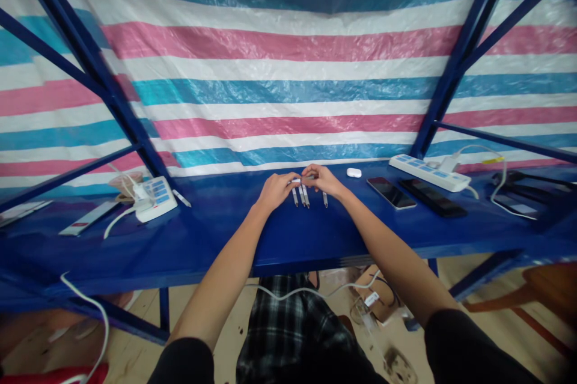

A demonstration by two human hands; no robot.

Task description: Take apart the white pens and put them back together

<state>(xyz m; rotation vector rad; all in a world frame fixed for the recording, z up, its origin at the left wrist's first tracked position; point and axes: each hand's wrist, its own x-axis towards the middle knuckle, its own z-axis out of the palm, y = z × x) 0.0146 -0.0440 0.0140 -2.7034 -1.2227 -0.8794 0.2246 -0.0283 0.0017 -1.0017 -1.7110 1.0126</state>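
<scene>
Several white pens with dark tips (305,196) lie side by side on the blue table (216,234), pointing toward the front edge. My left hand (277,187) reaches in from the left, its fingertips closed on the upper ends of the pens. From the right, my right hand (321,178) meets it there, thumb and fingers pinched at the same upper ends. One more pen (325,199) lies a little apart, below my right hand. The fingers hide the pens' upper ends.
A white earbud case (354,173), two dark phones (391,192) and a power strip (428,172) are on the right. On the left are another power strip (157,199), a pen (181,198) and a flat box (89,218). Blue frame bars slant up behind both sides.
</scene>
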